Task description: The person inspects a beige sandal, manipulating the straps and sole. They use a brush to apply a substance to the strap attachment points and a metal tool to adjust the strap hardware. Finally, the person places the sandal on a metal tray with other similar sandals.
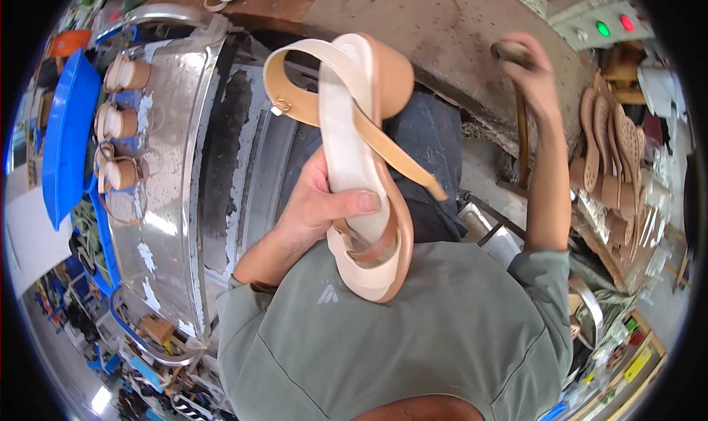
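A beige heeled sandal is held up before my chest, its toe toward me and its tan block heel at the far end. My left hand grips it round the middle, with the thumb across the pale insole. The ankle strap loops to the left with a small buckle, and its loose end hangs to the right. Over the workbench at the right, my right hand is closed round what looks like a hammer, slightly blurred. Its dull head shows beside the fingers, and a wooden handle appears to run down below them.
A brown workbench spans the far side. Several tan heeled soles stand at the right, below a panel with green and red lights. On the left, more sandals line a worn metal surface beside a blue tray.
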`<action>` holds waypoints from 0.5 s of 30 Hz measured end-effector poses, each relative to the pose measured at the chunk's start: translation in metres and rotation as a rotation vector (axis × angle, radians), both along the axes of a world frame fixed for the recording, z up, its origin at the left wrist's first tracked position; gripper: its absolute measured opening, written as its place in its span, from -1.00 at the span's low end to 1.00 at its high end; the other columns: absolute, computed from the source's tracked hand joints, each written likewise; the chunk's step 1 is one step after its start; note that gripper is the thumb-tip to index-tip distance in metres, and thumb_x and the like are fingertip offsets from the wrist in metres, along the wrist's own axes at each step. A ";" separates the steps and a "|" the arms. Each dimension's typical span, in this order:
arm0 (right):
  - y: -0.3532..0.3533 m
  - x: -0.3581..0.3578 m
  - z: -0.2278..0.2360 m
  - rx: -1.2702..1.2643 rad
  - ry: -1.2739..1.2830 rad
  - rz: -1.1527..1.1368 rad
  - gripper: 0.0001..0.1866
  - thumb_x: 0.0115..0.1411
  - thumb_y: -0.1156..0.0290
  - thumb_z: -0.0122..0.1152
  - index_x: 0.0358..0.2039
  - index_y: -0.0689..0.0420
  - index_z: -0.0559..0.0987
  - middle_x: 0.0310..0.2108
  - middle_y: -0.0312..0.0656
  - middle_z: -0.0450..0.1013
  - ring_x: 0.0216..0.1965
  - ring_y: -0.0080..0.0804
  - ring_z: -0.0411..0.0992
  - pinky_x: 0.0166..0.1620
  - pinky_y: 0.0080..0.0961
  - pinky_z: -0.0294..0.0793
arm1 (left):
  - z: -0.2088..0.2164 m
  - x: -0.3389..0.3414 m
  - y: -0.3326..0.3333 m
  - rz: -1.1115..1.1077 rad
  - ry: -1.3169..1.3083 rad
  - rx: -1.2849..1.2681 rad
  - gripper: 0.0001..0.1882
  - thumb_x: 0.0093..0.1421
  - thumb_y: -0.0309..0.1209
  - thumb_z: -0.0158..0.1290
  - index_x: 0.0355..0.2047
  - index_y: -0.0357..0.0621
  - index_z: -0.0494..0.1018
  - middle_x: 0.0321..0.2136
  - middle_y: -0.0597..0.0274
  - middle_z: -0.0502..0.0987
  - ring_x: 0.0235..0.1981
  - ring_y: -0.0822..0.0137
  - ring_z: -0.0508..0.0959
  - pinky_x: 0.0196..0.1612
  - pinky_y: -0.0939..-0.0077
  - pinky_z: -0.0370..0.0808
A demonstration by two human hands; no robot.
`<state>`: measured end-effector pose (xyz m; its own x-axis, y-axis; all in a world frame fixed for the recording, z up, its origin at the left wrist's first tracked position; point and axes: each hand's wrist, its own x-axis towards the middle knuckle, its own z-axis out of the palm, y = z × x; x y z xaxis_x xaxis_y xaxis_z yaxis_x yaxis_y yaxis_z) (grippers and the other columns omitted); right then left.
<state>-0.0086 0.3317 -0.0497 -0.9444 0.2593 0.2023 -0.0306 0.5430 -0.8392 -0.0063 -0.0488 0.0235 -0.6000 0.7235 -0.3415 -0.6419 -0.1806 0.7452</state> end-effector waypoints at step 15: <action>-0.172 0.096 0.089 -0.772 0.448 0.390 -0.71 -0.11 0.47 0.31 -0.38 0.34 0.48 -0.39 0.14 0.47 -0.40 -0.23 0.47 -0.27 -0.45 0.49 | 0.004 0.013 0.001 -0.051 0.074 -0.018 -0.30 -0.09 -0.50 0.25 0.06 -0.20 0.17 -0.19 0.29 0.41 -0.17 0.48 0.43 -0.08 0.55 0.37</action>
<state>0.0877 0.1594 0.0388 -0.8688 0.1571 0.4696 -0.4952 -0.2677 -0.8265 0.0070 -0.0474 0.0276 -0.5868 0.7477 -0.3109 -0.5926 -0.1349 0.7941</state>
